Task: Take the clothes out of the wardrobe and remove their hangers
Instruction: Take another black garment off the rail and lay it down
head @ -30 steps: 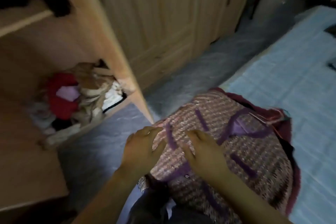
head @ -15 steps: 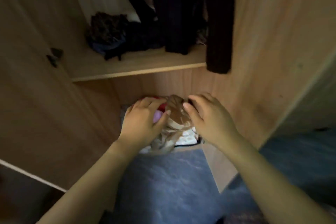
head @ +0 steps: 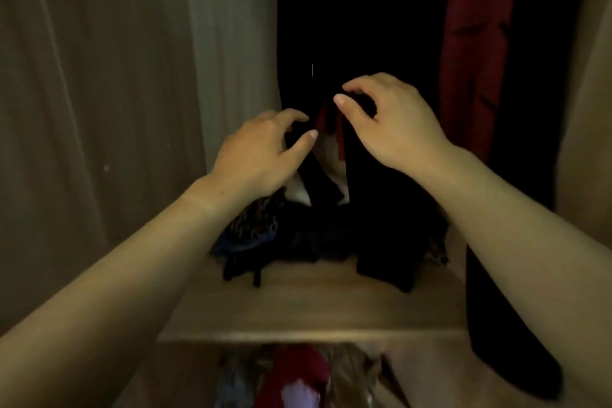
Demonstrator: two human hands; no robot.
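Raised from the lower compartment [head: 427,374], my left grip [head: 261,149] and right grip [head: 394,122] each pinched the hanging black fabric garment [head: 331,26].

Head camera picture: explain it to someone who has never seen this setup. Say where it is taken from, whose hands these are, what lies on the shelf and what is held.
There is no machine: a person wears one camera on the head, looking forward and down into an open wooden wardrobe. The left hand and right hand are that person's own. Both pinch the black hanging clothes, beside a dark red hanging garment. On the pale wooden shelf lies a pile of dark crumpled clothes. No hanger shows.
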